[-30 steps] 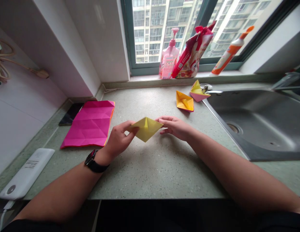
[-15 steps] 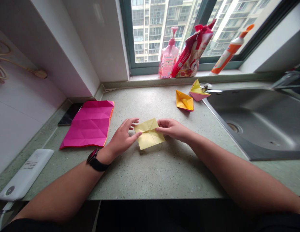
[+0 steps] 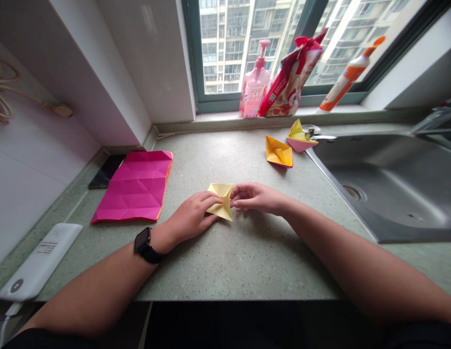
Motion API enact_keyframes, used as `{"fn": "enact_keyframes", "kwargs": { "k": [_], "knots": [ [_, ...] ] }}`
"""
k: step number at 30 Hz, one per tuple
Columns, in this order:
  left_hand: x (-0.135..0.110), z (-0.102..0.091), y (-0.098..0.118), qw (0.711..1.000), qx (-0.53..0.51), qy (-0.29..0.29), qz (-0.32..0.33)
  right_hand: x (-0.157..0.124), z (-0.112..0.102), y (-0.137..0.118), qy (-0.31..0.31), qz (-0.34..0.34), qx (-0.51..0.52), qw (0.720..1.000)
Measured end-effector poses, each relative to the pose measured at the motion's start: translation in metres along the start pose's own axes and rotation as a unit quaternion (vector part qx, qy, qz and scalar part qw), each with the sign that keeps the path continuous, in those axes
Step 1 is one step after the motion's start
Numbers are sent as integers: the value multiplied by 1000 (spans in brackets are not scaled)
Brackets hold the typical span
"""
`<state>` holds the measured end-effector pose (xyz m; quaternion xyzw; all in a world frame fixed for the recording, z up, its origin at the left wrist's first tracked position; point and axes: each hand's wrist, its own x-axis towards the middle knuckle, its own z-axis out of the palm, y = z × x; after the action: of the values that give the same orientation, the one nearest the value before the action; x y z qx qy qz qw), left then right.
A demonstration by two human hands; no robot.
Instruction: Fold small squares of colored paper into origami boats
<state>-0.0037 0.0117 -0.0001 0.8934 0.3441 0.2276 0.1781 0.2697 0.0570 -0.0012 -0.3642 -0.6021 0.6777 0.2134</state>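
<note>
A small square of pale yellow folded paper lies low over the counter between my hands, with creases meeting near its middle. My left hand, a dark watch on its wrist, has its fingers on top of the paper and its thumb at the near left edge. From the other side, my right hand curls its fingers and thumb in at the paper's right edge. Its fingertips partly hide one another there. The left fingers cover the paper's left part.
Creased magenta paper lies left, overlapping a dark phone. A white power bank is nearer. Orange and yellow-pink folded paper boats stand beside the sink. A pink pump bottle stands on the sill.
The paper has turned, and its visible outline is smaller. My left fingers have moved over its top. My right hand has shifted slightly down, its fingers more curled.
</note>
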Motion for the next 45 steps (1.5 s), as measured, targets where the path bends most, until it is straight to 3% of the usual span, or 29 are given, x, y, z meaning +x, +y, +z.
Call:
{"fn": "enact_keyframes", "kwargs": {
  "k": [7, 10, 14, 18, 21, 26, 29, 33, 39, 45],
  "knots": [
    [1, -3, 3, 1000, -4, -16, 13, 2, -1, 7, 110, -68, -122, 984],
    [1, -2, 2, 999, -22, -37, 32, 0, -1, 6, 121, -92, -197, 969],
    [2, -2, 0, 998, -14, -43, 51, 0, -1, 9, 123, -147, -315, 930],
    [3, -2, -4, 998, 50, -5, 33, 2, -5, 14, 164, -167, -396, 888],
    [3, -2, -6, 997, 75, 21, 7, 2, -10, 17, 194, -175, -434, 862],
    [3, 0, -5, 998, 68, 10, -10, 1, -14, 17, 226, -191, -459, 837],
    [2, 0, -1, 997, 63, 2, -35, 0, -14, 16, 215, -226, -472, 825],
    [1, -1, 1, 997, 41, -32, -64, 0, -12, 18, 154, -280, -495, 808],
    [-2, -1, 4, 995, 13, -91, -28, 1, -7, 19, 64, -312, -482, 816],
    [0, -1, 6, 998, -9, -54, -11, 2, -7, 18, 56, -314, -469, 824]
  ]
}}
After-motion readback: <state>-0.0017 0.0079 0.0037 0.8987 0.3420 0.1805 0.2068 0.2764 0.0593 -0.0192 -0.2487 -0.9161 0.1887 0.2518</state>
